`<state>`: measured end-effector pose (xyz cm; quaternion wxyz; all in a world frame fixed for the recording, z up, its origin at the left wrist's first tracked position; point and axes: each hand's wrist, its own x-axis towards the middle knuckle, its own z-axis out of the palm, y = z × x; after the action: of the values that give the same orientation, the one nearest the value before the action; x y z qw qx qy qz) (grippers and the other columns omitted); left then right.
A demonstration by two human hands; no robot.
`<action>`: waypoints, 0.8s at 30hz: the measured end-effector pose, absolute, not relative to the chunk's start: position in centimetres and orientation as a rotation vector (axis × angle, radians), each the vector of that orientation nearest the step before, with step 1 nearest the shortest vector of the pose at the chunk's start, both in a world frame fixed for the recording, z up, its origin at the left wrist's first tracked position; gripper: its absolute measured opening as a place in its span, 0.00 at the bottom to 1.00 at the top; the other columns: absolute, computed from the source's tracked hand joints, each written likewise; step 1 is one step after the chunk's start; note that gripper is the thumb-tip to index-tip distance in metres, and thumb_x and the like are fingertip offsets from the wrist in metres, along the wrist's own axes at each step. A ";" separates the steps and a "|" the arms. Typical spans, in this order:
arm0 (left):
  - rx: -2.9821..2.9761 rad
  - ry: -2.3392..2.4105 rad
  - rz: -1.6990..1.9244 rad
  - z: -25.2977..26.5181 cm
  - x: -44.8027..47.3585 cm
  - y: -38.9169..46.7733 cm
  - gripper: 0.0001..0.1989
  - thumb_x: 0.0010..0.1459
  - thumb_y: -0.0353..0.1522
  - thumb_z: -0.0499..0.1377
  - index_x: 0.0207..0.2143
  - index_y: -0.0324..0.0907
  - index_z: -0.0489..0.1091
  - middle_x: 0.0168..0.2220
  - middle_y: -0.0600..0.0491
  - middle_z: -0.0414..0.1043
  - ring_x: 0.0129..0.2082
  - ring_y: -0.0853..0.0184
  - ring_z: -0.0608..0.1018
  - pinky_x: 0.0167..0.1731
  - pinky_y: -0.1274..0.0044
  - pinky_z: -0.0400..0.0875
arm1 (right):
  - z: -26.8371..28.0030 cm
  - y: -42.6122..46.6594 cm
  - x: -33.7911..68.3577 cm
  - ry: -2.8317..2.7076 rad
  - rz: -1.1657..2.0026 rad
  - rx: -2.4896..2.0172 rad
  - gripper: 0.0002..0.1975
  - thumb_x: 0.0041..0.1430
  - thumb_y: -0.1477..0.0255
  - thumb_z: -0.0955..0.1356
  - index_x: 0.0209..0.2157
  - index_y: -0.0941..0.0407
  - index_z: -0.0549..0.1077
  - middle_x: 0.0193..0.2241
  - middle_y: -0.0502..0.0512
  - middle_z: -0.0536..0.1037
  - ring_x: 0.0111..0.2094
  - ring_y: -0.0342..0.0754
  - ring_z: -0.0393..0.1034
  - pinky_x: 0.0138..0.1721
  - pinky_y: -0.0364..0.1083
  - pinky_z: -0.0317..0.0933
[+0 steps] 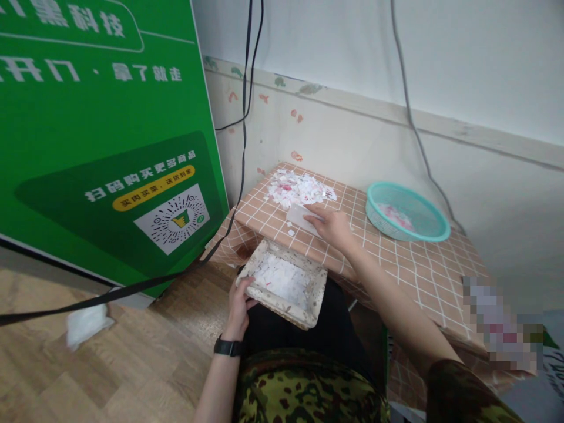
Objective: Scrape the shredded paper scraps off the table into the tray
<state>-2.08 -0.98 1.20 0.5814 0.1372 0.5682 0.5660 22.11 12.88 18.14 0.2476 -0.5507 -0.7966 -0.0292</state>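
My left hand (239, 301) grips the left rim of a speckled cream tray (318, 289), held at the table's front edge above my lap. White paper scraps (284, 277) lie inside it. Over the table, my right hand (331, 226) pinches a flat, whitish, translucent card-like scraper (301, 218). The scraper's far edge is close to a heap of white and pink paper scraps (299, 187); whether it touches them I cannot tell. A few loose bits lie beside the scraper, near the table edge.
A turquoise plastic basket (408, 235) with pinkish scraps stands right of the heap on the checked tablecloth (418, 276). A green cabinet (110, 117) rises at left. Black cables (244, 135) hang in front of it. A white bag (88, 323) lies on the floor.
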 end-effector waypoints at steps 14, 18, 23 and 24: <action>0.331 1.346 1.385 4.0 -2.6 -0.8 0.21 0.46 0.43 0.66 0.41 0.43 0.72 0.35 0.52 0.76 0.33 0.60 0.80 0.28 0.73 0.77 | 17.2 5.3 22.8 -2.356 0.131 -1.038 0.18 0.71 0.62 0.63 0.56 0.49 0.78 0.35 0.55 0.85 0.31 0.45 0.79 0.32 0.44 0.71; 0.329 1.326 1.402 3.9 -2.3 -1.2 0.22 0.47 0.42 0.66 0.44 0.43 0.73 0.37 0.51 0.77 0.34 0.60 0.80 0.28 0.73 0.77 | 17.1 6.1 24.3 -2.198 0.060 -1.155 0.17 0.70 0.62 0.65 0.54 0.50 0.80 0.35 0.55 0.86 0.28 0.46 0.78 0.32 0.45 0.71; 0.323 1.328 1.391 3.2 -2.3 -1.4 0.23 0.47 0.42 0.67 0.45 0.43 0.73 0.37 0.51 0.77 0.33 0.61 0.80 0.29 0.73 0.77 | 17.4 9.3 26.2 -2.007 -0.234 -1.502 0.17 0.68 0.62 0.66 0.54 0.47 0.80 0.37 0.55 0.86 0.28 0.49 0.79 0.31 0.45 0.69; 0.327 1.324 1.384 3.1 -2.2 -1.4 0.23 0.47 0.41 0.67 0.46 0.43 0.73 0.38 0.51 0.77 0.33 0.61 0.80 0.29 0.73 0.77 | 17.4 9.9 26.4 -2.007 -0.273 -1.531 0.17 0.68 0.62 0.66 0.54 0.47 0.80 0.37 0.55 0.86 0.29 0.50 0.80 0.31 0.45 0.68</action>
<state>-2.23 -1.41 3.08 0.5639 0.1390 0.5627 0.5882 26.41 9.90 17.41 0.2970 -0.5758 -0.7548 -0.1026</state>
